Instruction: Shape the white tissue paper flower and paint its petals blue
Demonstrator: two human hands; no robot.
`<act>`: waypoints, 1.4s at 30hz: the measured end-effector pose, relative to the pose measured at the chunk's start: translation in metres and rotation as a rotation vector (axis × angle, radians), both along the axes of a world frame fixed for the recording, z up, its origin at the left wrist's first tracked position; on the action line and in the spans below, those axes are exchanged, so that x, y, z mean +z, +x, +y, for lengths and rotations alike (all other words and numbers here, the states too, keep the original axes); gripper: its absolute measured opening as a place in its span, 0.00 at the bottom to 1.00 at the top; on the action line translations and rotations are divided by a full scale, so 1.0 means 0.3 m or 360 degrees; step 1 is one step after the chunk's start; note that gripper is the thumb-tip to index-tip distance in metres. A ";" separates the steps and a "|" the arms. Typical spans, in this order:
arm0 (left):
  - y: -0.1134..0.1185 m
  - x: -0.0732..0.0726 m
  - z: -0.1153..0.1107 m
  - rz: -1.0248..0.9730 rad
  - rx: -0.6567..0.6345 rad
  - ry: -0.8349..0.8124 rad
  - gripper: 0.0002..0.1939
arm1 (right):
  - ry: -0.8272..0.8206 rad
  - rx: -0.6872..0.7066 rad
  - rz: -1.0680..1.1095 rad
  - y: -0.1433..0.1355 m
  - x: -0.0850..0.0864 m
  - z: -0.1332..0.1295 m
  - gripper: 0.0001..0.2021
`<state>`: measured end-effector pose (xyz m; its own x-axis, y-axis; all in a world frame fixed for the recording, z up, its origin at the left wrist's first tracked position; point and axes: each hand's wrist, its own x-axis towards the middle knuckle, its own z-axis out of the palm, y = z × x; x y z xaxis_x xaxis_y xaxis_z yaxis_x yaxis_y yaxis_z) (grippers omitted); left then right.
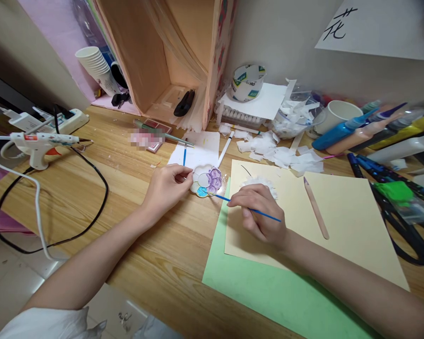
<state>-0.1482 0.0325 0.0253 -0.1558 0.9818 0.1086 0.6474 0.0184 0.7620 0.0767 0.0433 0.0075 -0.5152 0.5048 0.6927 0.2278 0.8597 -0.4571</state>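
Note:
My left hand (169,186) pinches the left rim of a small flower-shaped paint palette (203,180) on the wooden table. Purple paint fills several of its wells, and one front well holds bright blue. My right hand (261,214) grips a thin blue paintbrush (265,214), its tip at the blue well. Beneath the right hand lies a cream sheet (286,249) over a green sheet (233,287). A white fringed shape (268,182), partly hidden by the right hand, rests on the cream sheet. To its right is a wooden stick (316,207) with a purple tip.
A glue gun (44,145) with looping cables stands at the left. An open peach box (176,47) rises behind, a black cutter (184,102) inside. Torn white paper (268,146), a tape roll (247,82), paint bottles (346,127) and black scissors (403,230) lie at the back and right.

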 end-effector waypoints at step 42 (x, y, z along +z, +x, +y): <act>0.010 0.016 -0.011 0.0014 0.0014 0.0061 0.10 | -0.0113 -0.0031 -0.0053 -0.006 0.021 0.006 0.10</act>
